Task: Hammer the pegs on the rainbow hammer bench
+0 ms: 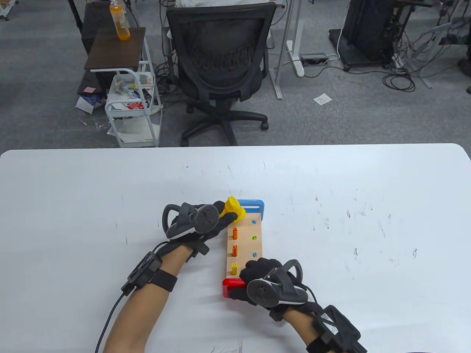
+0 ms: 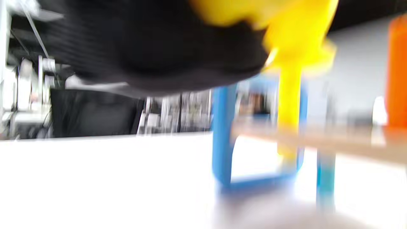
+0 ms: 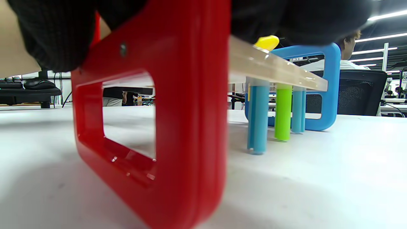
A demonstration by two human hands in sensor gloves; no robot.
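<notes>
The hammer bench [image 1: 257, 230] lies lengthwise mid-table, a wooden top with a blue end [image 1: 254, 204] far and a red end [image 1: 231, 285] near. My left hand [image 1: 222, 217] grips a yellow hammer [image 1: 234, 209], its head over the bench's far left corner; the blurred left wrist view shows the hammer [image 2: 295, 35] on top of a yellow peg [image 2: 288, 108]. Two orange pegs [image 1: 234, 232] and a yellow peg [image 1: 234, 268] stand proud in the left row. The right row's blue and green pegs [image 1: 254, 238] sit flush, their shafts [image 3: 282, 111] reaching below. My right hand [image 1: 257, 270] holds the red end [image 3: 190, 105].
Bare white table [image 1: 92, 206] spreads on both sides of the bench. Beyond the far edge stand a black office chair [image 1: 220, 62] and a small cart [image 1: 132, 106] with an orange bottle [image 1: 119, 22].
</notes>
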